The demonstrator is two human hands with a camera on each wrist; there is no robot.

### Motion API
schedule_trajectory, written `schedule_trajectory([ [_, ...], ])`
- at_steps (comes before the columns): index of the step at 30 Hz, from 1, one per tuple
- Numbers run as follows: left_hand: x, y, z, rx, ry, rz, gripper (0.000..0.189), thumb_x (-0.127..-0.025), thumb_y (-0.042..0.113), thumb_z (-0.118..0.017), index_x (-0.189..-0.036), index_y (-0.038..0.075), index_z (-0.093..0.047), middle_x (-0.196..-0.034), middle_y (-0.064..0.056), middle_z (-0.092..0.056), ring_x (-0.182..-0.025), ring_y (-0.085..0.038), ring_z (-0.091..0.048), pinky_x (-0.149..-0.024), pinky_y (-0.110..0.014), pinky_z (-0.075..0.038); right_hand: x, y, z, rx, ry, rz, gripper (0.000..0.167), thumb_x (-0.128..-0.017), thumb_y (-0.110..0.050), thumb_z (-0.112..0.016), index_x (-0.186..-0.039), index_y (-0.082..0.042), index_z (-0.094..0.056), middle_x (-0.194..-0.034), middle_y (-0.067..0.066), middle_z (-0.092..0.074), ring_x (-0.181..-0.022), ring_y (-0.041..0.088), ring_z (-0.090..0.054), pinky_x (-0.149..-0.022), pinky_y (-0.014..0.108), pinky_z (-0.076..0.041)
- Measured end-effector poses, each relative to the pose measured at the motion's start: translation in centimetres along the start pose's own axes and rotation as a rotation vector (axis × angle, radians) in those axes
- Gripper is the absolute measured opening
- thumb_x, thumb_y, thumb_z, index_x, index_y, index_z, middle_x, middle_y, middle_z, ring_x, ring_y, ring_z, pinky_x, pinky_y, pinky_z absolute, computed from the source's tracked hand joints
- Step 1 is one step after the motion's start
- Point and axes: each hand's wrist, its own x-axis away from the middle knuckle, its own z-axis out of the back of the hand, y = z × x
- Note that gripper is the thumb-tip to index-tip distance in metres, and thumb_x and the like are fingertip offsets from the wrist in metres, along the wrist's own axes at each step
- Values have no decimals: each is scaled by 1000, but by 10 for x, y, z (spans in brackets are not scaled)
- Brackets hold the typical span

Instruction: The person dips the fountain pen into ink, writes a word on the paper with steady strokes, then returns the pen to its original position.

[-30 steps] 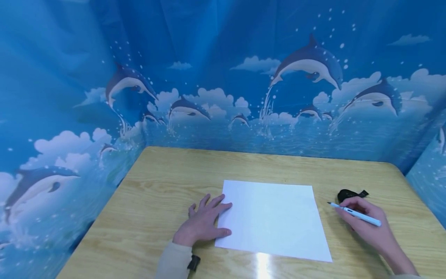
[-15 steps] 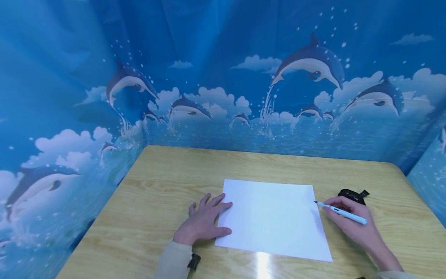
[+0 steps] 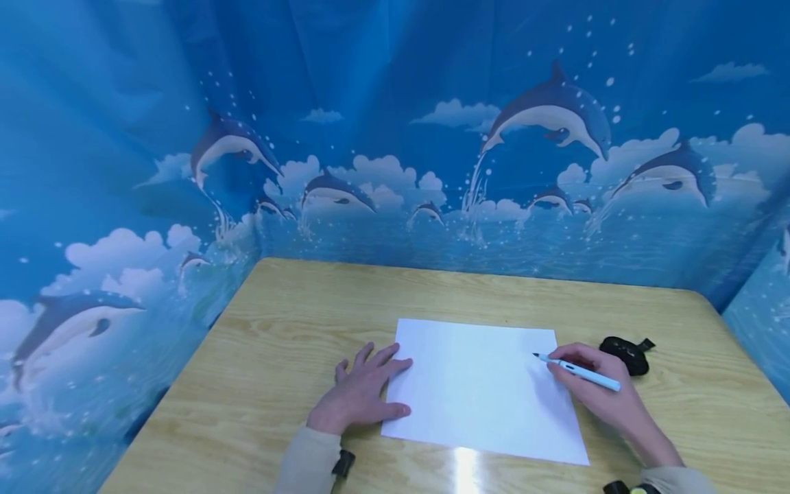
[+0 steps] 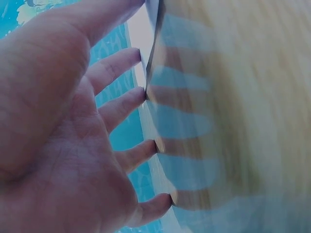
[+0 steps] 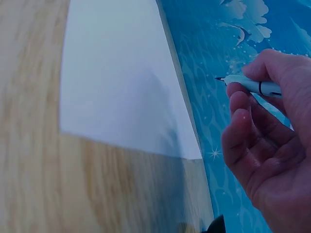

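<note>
A white sheet of paper (image 3: 475,391) lies flat on the wooden table. My left hand (image 3: 364,394) is spread at its left edge, with thumb and forefinger resting on the paper; in the left wrist view the fingertips (image 4: 141,92) meet the surface. My right hand (image 3: 595,384) pinches a light blue pen (image 3: 589,375) between thumb and fingers. The pen's dark tip points left, over the upper right part of the sheet in the head view. From the right wrist, the pen (image 5: 250,84) shows raised above the table, its tip apart from the paper (image 5: 112,73).
A small black case (image 3: 626,353) with a strap lies right of the paper, just behind my right hand. The wooden table (image 3: 278,329) reaches back to a blue curtain (image 3: 370,137) printed with dolphins. A light glare shows at the table's near side.
My right hand has moved left with the pen, from beside the paper to over its right part. More of the black case now shows. My left hand stays in place.
</note>
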Motion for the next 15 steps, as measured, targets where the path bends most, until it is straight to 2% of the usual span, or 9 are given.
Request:
schedule_trajectory([
  [8, 0, 1, 2, -1, 5, -3, 73, -87, 53, -75, -152, 31, -49, -170, -1, -29, -156, -46, -16, -112, -83, -15, -5, -7, -9, 0, -12, 11, 13, -92, -23, -77, -100, -13, -73, -85, 1, -71, -65, 10, -56, -54, 25, -48],
  [15, -1, 0, 0, -5, 6, -7, 74, -87, 53, -75, -152, 31, -49, -170, 0, -29, -156, -46, -16, -113, -83, -15, -7, -10, -17, -72, -44, 20, 17, -92, -27, -78, -100, -12, -72, -85, 1, -70, -66, 12, -57, -52, 27, -49],
])
